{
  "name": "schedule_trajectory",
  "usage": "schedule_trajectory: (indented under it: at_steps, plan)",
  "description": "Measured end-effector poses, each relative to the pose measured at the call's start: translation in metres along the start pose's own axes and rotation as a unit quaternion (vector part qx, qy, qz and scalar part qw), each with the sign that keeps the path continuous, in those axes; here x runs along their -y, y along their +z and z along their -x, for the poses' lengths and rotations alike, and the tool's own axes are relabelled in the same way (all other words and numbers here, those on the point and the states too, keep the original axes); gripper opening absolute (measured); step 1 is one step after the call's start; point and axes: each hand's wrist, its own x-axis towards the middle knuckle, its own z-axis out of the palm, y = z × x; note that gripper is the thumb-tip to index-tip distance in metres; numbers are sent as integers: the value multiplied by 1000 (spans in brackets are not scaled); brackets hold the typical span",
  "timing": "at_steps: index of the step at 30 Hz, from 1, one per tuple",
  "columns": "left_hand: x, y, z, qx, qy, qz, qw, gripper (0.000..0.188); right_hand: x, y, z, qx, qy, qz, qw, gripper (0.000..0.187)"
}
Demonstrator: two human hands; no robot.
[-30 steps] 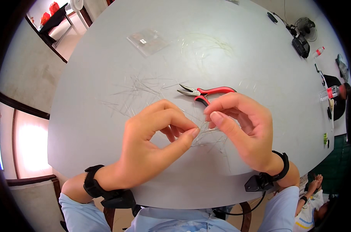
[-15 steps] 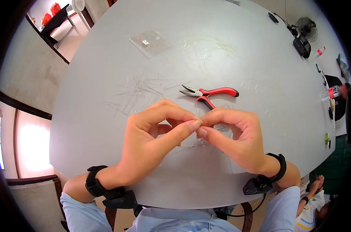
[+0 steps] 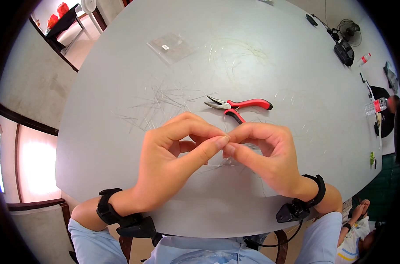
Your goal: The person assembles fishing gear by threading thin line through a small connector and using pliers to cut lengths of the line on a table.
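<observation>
My left hand (image 3: 176,154) and my right hand (image 3: 268,154) meet over the near half of the grey table, thumb and forefinger of each pinched together tip to tip. From between the fingertips a very thin, pale wire (image 3: 225,126) sticks up; most of it is hidden. Just beyond the right hand lie red-and-black pliers (image 3: 253,103), jaws pointing left and a little apart. Loose fine wire pieces (image 3: 165,97) are scattered to the left of the pliers. More thin strands (image 3: 228,163) lie beneath my hands, partly covered by them.
Farther off on the table (image 3: 121,66) are a flat clear plastic bag (image 3: 170,47) and a loose coil of clear line (image 3: 248,49). At the right edge stand a bottle (image 3: 376,106), a black case (image 3: 344,53) and a fan (image 3: 349,29). Another person (image 3: 356,229) sits at lower right.
Almost nothing differs. Both hands keep the same pinch, with the right hand shifted very slightly to the left.
</observation>
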Motion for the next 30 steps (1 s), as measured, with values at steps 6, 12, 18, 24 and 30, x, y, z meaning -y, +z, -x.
schedule_trajectory:
  at_steps: [6, 12, 18, 24, 30]
  plan:
    - [-1, 1, 0, -1, -2, 1, 1000, 6, -2, -1, -1, -2, -13, -2, 1000, 11]
    - [-3, 1, 0, -4, -13, -1, 1000, 6, -4, -1, -1, 2, -28, 0, 1000, 10]
    - [-2, 1, 0, -3, -11, 1, 1000, 6, -4, -1, -1, 10, -23, 1, 1000, 10]
    - [-2, 1, 0, 1, -13, 0, 1000, 7, -4, -2, -1, 12, -22, 8, 1000, 10]
    - [0, -1, 0, 4, 5, -18, 1000, 6, -4, 0, -2, -11, -63, -3, 998, 7]
